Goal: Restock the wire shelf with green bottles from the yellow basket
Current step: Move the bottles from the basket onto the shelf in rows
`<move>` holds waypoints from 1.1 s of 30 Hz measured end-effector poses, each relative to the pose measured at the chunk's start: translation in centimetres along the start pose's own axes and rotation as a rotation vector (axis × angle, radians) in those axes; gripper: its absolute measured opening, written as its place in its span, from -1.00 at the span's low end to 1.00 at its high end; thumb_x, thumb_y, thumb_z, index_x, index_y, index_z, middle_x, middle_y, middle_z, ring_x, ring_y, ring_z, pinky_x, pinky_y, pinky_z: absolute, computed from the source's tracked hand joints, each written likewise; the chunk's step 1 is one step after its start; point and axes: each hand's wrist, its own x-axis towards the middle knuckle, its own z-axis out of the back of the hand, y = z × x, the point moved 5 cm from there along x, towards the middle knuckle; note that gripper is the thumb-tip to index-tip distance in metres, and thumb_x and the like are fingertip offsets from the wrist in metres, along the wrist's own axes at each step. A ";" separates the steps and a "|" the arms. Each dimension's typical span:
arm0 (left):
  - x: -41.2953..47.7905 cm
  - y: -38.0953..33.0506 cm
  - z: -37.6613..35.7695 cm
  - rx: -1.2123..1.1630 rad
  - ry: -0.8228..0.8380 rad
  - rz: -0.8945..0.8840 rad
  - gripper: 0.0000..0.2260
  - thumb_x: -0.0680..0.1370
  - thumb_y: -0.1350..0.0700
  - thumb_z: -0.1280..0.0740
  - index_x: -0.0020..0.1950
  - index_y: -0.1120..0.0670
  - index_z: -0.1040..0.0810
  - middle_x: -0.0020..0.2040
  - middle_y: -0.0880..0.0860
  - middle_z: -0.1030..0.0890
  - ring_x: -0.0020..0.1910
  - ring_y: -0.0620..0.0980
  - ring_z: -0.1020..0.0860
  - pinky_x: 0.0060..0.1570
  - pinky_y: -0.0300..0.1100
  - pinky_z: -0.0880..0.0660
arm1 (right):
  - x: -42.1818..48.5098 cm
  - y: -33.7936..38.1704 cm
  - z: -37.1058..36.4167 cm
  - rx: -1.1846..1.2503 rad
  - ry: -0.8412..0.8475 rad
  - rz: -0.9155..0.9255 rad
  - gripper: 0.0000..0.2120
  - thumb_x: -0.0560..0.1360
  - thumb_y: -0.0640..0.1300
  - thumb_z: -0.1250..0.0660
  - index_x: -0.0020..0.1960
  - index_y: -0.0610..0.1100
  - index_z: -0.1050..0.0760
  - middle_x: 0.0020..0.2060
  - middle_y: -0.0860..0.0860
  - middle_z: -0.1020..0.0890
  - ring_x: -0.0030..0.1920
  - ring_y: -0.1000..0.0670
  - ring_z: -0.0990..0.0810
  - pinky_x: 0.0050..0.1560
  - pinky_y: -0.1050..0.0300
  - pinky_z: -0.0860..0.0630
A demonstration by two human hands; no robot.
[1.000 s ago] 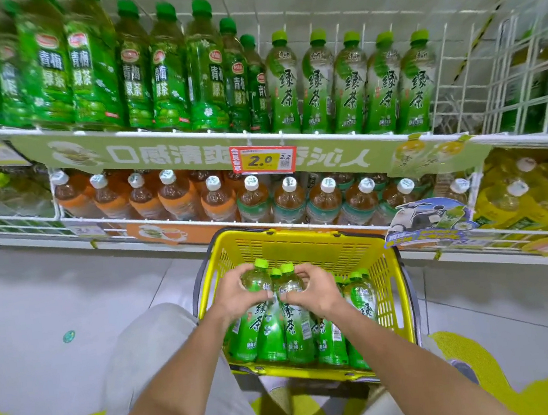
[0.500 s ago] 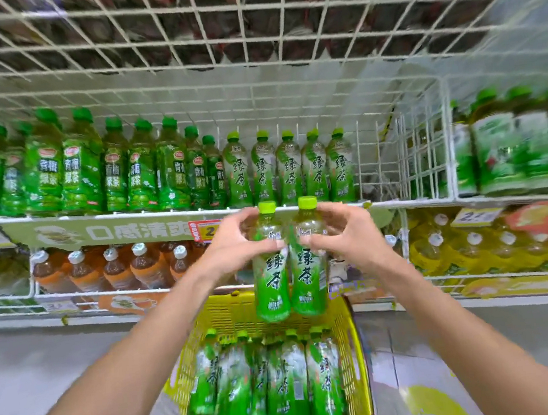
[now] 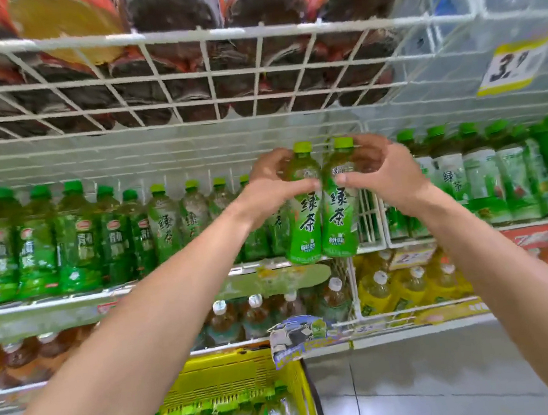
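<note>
Aloft, left hand (image 3: 275, 180) grips one green bottle (image 3: 303, 224), right hand (image 3: 380, 172) the adjoining bottle (image 3: 338, 221).

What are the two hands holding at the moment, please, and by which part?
The left hand grips one green tea bottle and the right hand grips a second green tea bottle, each round the shoulder just below the cap.
</note>
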 end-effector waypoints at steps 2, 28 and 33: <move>1.2 0.7 -0.7 0.007 0.000 0.011 -0.32 0.19 -0.13 -0.69 0.25 0.01 -0.60 0.16 -0.03 -0.68 0.14 -0.08 -0.65 0.21 -0.04 -0.58 | 1.0 -0.8 0.4 0.003 0.027 -0.005 -0.33 0.32 -0.24 -0.65 0.38 -0.10 -0.50 0.12 0.02 -0.71 0.16 0.05 -0.67 0.31 -0.04 -0.55; 12.7 6.1 -2.9 0.335 0.346 0.163 -0.49 0.20 0.03 -0.71 0.05 -0.01 -0.58 -0.04 -0.05 -0.67 -0.02 -0.06 -0.63 -0.05 -0.17 -0.52 | 13.8 -5.5 -4.3 -1.025 0.854 -0.002 -0.45 0.18 0.18 -0.66 0.07 0.16 -0.50 -0.01 0.16 -0.51 0.02 0.04 -0.51 -0.02 0.08 -0.46; 13.8 7.5 -3.4 0.522 0.450 0.133 -0.48 0.18 -0.04 -0.70 0.01 -0.09 -0.53 -0.02 -0.07 -0.62 -0.02 -0.04 -0.60 -0.05 -0.12 -0.55 | 14.9 -6.4 -5.8 -1.076 0.912 -0.040 -0.44 0.21 0.16 -0.65 0.11 0.21 -0.48 -0.03 0.19 -0.44 0.06 0.01 -0.48 0.04 0.03 -0.48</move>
